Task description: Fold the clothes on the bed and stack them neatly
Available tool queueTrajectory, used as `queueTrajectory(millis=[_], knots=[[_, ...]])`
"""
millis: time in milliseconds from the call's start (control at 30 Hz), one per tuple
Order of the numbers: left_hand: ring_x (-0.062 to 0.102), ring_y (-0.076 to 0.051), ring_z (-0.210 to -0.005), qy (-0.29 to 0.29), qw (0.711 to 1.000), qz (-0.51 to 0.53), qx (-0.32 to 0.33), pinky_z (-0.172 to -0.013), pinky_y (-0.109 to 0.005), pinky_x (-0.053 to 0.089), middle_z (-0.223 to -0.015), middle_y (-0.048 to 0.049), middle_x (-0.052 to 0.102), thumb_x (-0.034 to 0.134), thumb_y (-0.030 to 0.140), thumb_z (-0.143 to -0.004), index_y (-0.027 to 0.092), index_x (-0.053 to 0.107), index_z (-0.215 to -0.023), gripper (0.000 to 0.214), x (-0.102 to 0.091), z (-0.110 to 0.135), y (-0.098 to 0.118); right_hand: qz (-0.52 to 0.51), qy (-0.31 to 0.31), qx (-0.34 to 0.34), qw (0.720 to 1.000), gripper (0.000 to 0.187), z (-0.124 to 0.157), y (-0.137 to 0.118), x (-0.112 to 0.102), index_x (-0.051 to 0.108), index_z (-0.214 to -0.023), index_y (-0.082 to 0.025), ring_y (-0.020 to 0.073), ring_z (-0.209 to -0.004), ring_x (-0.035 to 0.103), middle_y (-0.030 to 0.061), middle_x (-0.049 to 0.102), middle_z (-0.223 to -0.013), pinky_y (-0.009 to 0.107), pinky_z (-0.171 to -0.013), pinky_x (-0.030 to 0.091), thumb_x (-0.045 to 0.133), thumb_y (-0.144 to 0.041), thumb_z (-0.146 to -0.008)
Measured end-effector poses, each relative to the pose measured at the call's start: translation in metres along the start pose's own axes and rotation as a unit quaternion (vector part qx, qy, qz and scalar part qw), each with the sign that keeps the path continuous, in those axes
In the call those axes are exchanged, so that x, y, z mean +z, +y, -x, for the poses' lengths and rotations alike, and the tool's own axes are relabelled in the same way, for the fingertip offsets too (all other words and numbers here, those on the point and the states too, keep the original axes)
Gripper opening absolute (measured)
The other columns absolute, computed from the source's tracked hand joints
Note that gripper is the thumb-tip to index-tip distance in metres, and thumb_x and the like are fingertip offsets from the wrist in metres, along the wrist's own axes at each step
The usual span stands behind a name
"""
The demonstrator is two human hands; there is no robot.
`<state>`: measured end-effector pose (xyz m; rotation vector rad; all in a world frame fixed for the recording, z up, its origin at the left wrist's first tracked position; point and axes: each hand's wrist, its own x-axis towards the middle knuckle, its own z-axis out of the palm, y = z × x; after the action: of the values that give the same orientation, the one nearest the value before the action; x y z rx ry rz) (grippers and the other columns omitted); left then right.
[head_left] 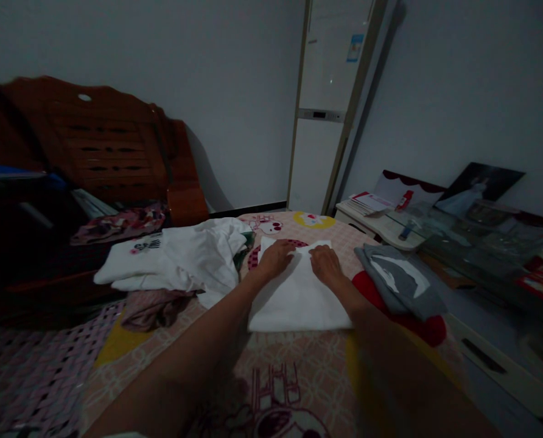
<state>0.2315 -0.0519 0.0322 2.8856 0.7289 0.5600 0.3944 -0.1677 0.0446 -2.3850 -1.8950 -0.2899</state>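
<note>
A white garment, folded into a flat rectangle, lies on the patterned cloth in front of me. My left hand is at its far left corner, fingers curled on the fabric. At the far right corner my right hand has its fingers and thumb closed on the edge. Between the two hands the far edge dips slightly. The fingertips are partly hidden and dim. A loose pile of white clothes with a dark print lies to the left. On the right a folded grey garment rests on a red one.
The pink patterned cloth covers the surface under the clothes. A wooden bench stands at the back left. A tall white air conditioner fills the corner. Along the right runs a low cabinet with a glass top, papers and a photo.
</note>
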Motion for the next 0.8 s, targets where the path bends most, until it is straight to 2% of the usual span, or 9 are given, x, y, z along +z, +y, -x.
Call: queueTrajectory(millis=[100, 200, 333, 400, 467, 567, 667, 800], knots=[[0.045, -0.026, -0.137, -0.077, 0.997, -0.005, 0.031, -0.114, -0.047, 0.034, -0.148, -0.0137, 0.05, 0.044, 0.034, -0.099, 0.02, 0.051, -0.141, 0.044, 0.016, 0.018, 0.001, -0.043, -0.03, 0.006, 0.999, 0.04, 0.011, 0.0, 0.021, 0.059, -0.136, -0.021, 0.0279, -0.133, 0.049, 0.0126, 0.054, -0.145, 0.043, -0.108, 0.038, 0.045, -0.031, -0.1], [0.035, -0.027, -0.145, -0.1, 0.994, -0.021, 0.035, -0.117, -0.054, 0.028, -0.156, -0.0119, 0.041, 0.038, 0.035, -0.102, 0.024, 0.043, -0.148, 0.048, 0.023, 0.025, 0.0, -0.065, -0.032, -0.005, 0.997, 0.044, 0.016, 0.006, 0.034, 0.052, -0.143, -0.018, 0.0239, -0.142, 0.04, 0.0123, 0.044, -0.154, 0.041, -0.115, 0.032, 0.044, -0.029, -0.101], [0.04, -0.024, -0.142, -0.086, 0.996, 0.019, -0.011, -0.115, -0.041, 0.035, -0.154, -0.0158, 0.041, 0.047, 0.033, -0.098, 0.016, 0.047, -0.144, 0.049, 0.01, 0.025, -0.007, -0.111, -0.015, -0.01, 0.994, 0.041, 0.024, 0.02, 0.031, 0.058, -0.137, -0.015, 0.0235, -0.138, 0.045, 0.0156, 0.051, -0.148, 0.041, -0.115, 0.035, 0.044, -0.028, -0.101], [0.048, -0.023, -0.137, -0.064, 0.996, 0.04, -0.053, -0.113, -0.037, 0.038, -0.149, -0.0142, 0.049, 0.051, 0.029, -0.095, 0.015, 0.053, -0.137, 0.045, -0.002, 0.029, -0.01, -0.13, 0.01, -0.014, 0.991, 0.041, 0.035, 0.024, 0.024, 0.059, -0.136, -0.015, 0.025, -0.137, 0.047, 0.0165, 0.053, -0.145, 0.044, -0.114, 0.037, 0.043, -0.029, -0.101], [0.053, -0.022, -0.132, -0.037, 0.995, 0.06, -0.065, -0.113, -0.038, 0.039, -0.141, -0.0118, 0.058, 0.053, 0.026, -0.093, 0.017, 0.058, -0.132, 0.04, -0.012, 0.037, -0.009, -0.149, 0.045, -0.04, 0.987, 0.042, 0.048, 0.023, 0.02, 0.059, -0.136, -0.016, 0.0256, -0.137, 0.047, 0.0154, 0.055, -0.144, 0.045, -0.115, 0.037, 0.042, -0.031, -0.101], [0.054, -0.022, -0.13, -0.02, 0.995, 0.099, -0.02, -0.113, -0.04, 0.039, -0.138, -0.0116, 0.06, 0.051, 0.029, -0.095, 0.017, 0.057, -0.132, 0.04, -0.016, 0.056, 0.006, -0.167, 0.073, -0.083, 0.98, 0.044, 0.068, 0.015, 0.019, 0.058, -0.138, -0.017, 0.0252, -0.14, 0.043, 0.0137, 0.053, -0.146, 0.046, -0.117, 0.035, 0.039, -0.036, -0.102], [0.047, -0.023, -0.137, -0.063, 0.991, 0.112, 0.042, -0.114, -0.04, 0.038, -0.147, -0.0144, 0.051, 0.048, 0.038, -0.098, 0.016, 0.05, -0.141, 0.048, -0.005, 0.079, 0.03, -0.149, 0.051, -0.077, 0.985, 0.048, 0.081, 0.005, 0.027, 0.054, -0.141, -0.019, 0.0263, -0.143, 0.039, 0.013, 0.048, -0.15, 0.046, -0.117, 0.033, 0.042, -0.041, -0.101], [0.029, -0.029, -0.148, -0.115, 0.988, 0.062, 0.085, -0.12, -0.05, 0.024, -0.159, -0.0174, 0.033, 0.048, 0.048, -0.098, 0.016, 0.034, -0.153, 0.065, 0.01, 0.1, 0.049, -0.112, 0.01, -0.053, 0.992, 0.053, 0.089, 0.003, 0.042, 0.049, -0.145, -0.018, 0.0312, -0.145, 0.034, 0.0131, 0.043, -0.154, 0.05, -0.117, 0.03, 0.047, -0.043, -0.099]])
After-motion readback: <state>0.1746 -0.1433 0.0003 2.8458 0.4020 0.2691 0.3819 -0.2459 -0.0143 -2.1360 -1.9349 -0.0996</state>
